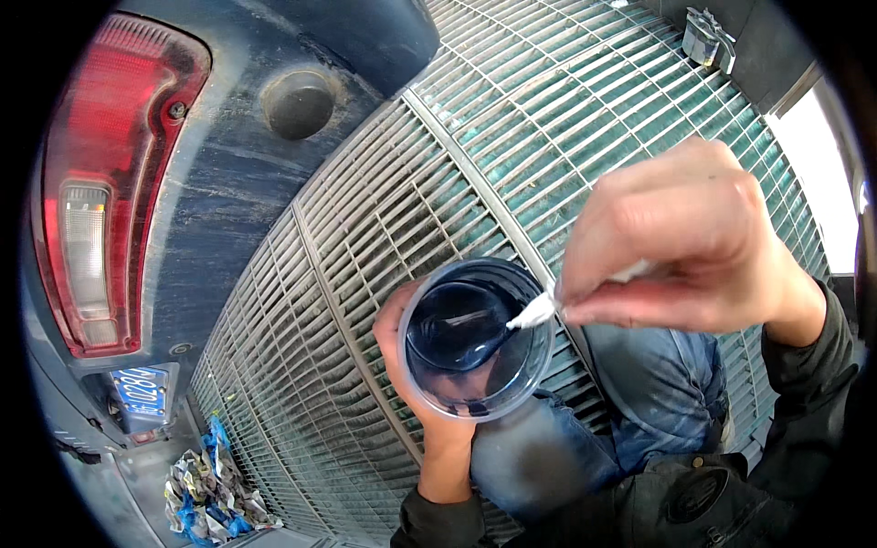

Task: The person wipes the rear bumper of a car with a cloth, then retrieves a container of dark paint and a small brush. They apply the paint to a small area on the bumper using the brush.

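Observation:
My left hand [391, 336] is wrapped round a clear plastic cup [534, 382] from its left and lower side, above my knees. Dark blue-black liquid [448, 320] covers its bottom and part of its inner wall; the cup is tilted so its mouth faces me. Over the cup's right rim, my right hand [671, 247] pinches a twisted white wad [534, 312], which looks like paper or cloth. The wad's narrow tip reaches inside the rim, by the edge of the dark liquid. Whether it touches the liquid I cannot tell.
To the left is a dark blue vehicle body [242, 196] with a red tail light [119, 146] and a blue licence plate [142, 393]. Slatted metal floor grating [365, 237] lies below. Crumpled paper and blue plastic [215, 498] are heaped lower left; a metallic object [705, 38] is upper right.

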The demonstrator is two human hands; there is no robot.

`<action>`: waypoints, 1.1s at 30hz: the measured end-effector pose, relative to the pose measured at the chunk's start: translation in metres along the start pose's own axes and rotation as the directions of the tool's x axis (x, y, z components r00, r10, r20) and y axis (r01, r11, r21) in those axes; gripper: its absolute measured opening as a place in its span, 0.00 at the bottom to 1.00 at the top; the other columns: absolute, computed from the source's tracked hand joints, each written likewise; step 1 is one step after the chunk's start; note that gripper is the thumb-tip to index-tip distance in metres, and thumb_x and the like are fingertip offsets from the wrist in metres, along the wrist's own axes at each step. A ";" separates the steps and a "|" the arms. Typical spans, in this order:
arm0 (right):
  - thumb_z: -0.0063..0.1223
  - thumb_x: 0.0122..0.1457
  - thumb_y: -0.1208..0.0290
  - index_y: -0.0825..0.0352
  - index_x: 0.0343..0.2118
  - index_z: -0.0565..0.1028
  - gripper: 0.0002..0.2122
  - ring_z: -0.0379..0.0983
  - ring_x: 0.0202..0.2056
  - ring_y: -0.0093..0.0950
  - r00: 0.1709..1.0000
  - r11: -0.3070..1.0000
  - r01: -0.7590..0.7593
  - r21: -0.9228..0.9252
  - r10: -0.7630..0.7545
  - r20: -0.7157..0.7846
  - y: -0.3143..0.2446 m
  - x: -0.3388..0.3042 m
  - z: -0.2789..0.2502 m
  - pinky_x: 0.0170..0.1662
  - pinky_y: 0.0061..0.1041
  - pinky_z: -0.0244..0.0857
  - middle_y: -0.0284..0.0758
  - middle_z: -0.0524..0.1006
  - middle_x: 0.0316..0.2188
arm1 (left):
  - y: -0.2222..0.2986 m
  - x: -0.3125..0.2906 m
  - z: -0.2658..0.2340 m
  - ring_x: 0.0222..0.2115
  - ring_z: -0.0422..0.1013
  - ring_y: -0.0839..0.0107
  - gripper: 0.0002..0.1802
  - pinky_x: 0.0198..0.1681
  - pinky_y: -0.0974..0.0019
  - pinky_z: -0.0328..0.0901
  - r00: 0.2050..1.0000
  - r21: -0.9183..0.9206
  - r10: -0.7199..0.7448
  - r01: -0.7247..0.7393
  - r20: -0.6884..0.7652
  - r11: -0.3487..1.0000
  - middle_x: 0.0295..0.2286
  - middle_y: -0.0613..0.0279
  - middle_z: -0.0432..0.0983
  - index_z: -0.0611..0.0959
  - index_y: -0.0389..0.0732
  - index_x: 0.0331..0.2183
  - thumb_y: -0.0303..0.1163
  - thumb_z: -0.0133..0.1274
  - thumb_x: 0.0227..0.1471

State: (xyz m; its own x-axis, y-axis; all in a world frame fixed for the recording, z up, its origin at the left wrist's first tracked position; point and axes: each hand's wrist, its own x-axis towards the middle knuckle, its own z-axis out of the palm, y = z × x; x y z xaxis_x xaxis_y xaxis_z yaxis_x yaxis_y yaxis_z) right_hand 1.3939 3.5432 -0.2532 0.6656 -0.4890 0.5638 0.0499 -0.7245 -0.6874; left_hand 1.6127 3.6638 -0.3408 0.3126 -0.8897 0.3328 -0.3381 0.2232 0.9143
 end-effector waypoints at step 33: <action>0.58 0.39 0.73 0.63 0.16 0.66 0.09 0.67 0.16 0.24 0.993 0.916 0.094 -0.390 -0.112 -0.025 -0.011 0.022 0.063 0.15 0.24 0.60 0.28 0.64 0.12 | 0.000 -0.007 -0.007 0.49 0.65 0.66 0.45 0.56 0.62 0.57 0.999 0.197 0.015 -0.006 -0.044 0.980 0.47 0.57 0.65 0.65 0.35 0.51 0.36 0.73 0.34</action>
State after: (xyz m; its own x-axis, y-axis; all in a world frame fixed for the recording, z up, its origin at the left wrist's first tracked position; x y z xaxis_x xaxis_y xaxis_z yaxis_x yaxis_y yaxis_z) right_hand 1.4550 3.5713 -0.2621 0.6366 -0.4167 0.6489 -0.1824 -0.8990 -0.3982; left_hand 1.6166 3.6727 -0.3414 0.3465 -0.8676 0.3566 -0.5086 0.1456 0.8486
